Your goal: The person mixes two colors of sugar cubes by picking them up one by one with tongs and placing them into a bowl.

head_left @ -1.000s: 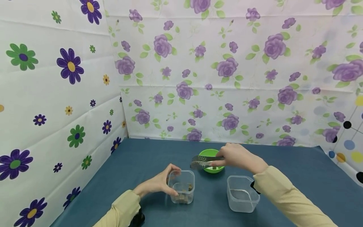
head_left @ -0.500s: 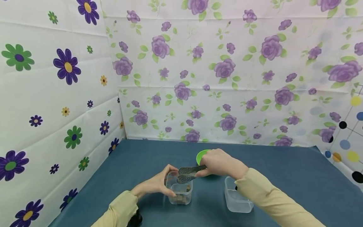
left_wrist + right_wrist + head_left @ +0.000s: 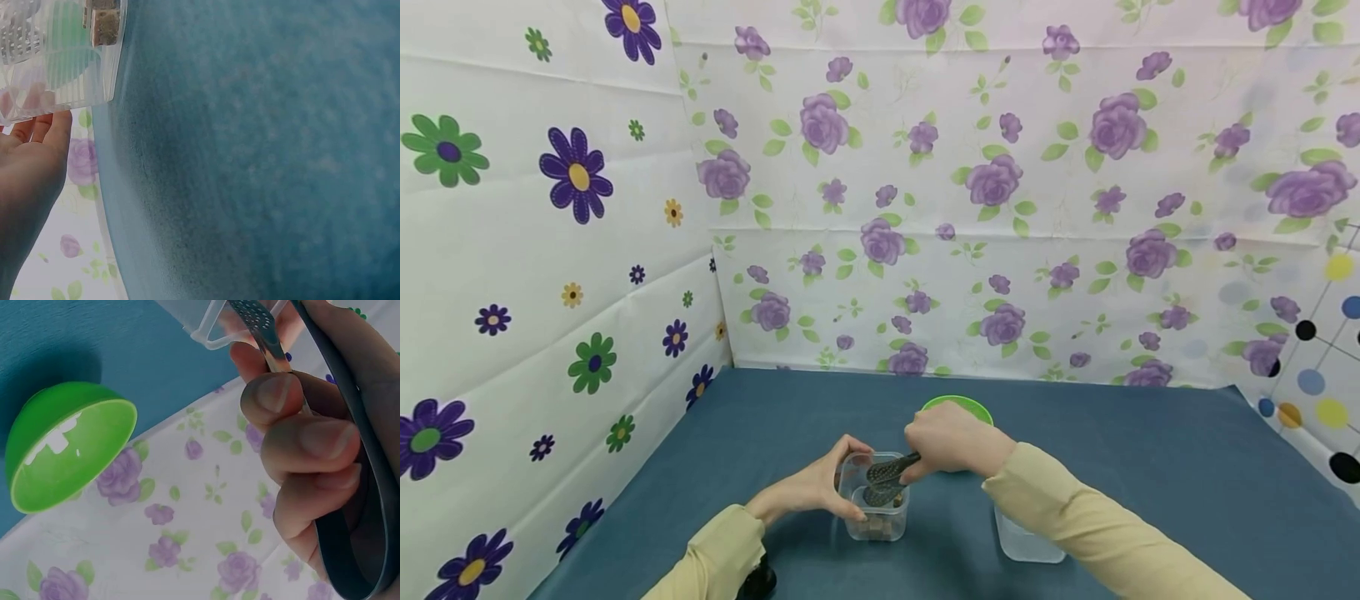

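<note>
My left hand (image 3: 808,492) grips a small clear plastic container (image 3: 892,517) from its left side, thumb at the front and fingers at the back. Several small brown cubes (image 3: 106,26) lie in the bottom of it. In my right hand (image 3: 955,439) is a pair of dark metal tongs (image 3: 375,456) with perforated ends, my fingers curled round its arms. In the head view the perforated ends (image 3: 880,483) point down inside the container's opening, slightly apart. Whether they hold anything does not show. Behind my right hand stands a bright green bowl (image 3: 37,419), partly hidden in the head view.
A second clear plastic container (image 3: 1026,543) stands to the right, mostly covered by my right forearm. Everything rests on a dark blue tablecloth (image 3: 775,408). Flower-patterned sheets (image 3: 940,292) hang behind the table and along its left side.
My right hand has carried the tongs from over the green bowl leftward and down into the small container. The left hand keeps its hold on the container.
</note>
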The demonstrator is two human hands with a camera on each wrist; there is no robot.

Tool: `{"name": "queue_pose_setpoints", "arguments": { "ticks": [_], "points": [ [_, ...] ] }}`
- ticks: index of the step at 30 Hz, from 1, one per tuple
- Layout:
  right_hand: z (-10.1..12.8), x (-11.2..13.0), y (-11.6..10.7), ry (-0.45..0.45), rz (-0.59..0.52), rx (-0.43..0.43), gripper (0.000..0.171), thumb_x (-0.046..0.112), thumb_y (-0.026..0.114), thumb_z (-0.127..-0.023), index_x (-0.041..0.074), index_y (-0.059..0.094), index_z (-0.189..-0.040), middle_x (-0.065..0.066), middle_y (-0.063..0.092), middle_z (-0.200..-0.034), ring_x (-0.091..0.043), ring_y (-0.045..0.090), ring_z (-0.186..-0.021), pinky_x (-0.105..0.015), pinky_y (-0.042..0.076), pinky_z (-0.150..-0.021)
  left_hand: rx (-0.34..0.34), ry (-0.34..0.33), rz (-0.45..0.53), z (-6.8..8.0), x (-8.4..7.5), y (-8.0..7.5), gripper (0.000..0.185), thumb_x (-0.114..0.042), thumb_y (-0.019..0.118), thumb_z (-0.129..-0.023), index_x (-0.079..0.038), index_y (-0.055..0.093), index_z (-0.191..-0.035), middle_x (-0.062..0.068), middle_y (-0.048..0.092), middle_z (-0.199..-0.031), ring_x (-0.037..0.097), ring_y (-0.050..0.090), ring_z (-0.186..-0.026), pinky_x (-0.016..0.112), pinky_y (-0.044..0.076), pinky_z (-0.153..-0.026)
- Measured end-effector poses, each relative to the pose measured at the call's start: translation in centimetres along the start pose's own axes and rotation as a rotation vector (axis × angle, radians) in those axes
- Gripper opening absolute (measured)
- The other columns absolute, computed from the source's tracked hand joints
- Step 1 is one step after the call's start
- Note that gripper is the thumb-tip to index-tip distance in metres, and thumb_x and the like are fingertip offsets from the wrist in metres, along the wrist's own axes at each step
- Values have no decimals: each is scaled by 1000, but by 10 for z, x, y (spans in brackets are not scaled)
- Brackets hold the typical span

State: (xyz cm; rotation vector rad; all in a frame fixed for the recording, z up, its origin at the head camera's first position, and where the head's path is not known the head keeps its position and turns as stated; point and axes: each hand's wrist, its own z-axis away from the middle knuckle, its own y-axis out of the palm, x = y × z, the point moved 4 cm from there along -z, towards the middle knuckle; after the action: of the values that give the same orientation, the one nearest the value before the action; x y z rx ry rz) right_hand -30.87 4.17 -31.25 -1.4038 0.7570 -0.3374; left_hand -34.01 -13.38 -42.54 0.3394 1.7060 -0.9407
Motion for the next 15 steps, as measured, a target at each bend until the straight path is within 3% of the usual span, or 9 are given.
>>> {"name": "queue_pose_setpoints", "arguments": {
  "ticks": [7, 15],
  "points": [
    [-4, 8, 1, 6, 91, 6, 44, 56, 68, -71, 20, 50, -52, 7, 40, -50, -8, 37, -41, -24, 34, -41, 10, 26, 8, 0, -1, 0, 67, -19, 71, -79, -5, 29, -129, 19, 27, -132, 28, 32, -120, 48, 30, -93],
    [-7, 15, 4, 0, 176, -16, 41, 56, 69, -69, 19, 56, -57, 6, 44, -51, -8, 41, -43, -23, 39, -44, 20, 15, 18, 0, -2, 0, 69, -20, 71, -80, -2, 27, -130, 20, 28, -131, 31, 31, -121, 47, 29, -94]
  ]
}}
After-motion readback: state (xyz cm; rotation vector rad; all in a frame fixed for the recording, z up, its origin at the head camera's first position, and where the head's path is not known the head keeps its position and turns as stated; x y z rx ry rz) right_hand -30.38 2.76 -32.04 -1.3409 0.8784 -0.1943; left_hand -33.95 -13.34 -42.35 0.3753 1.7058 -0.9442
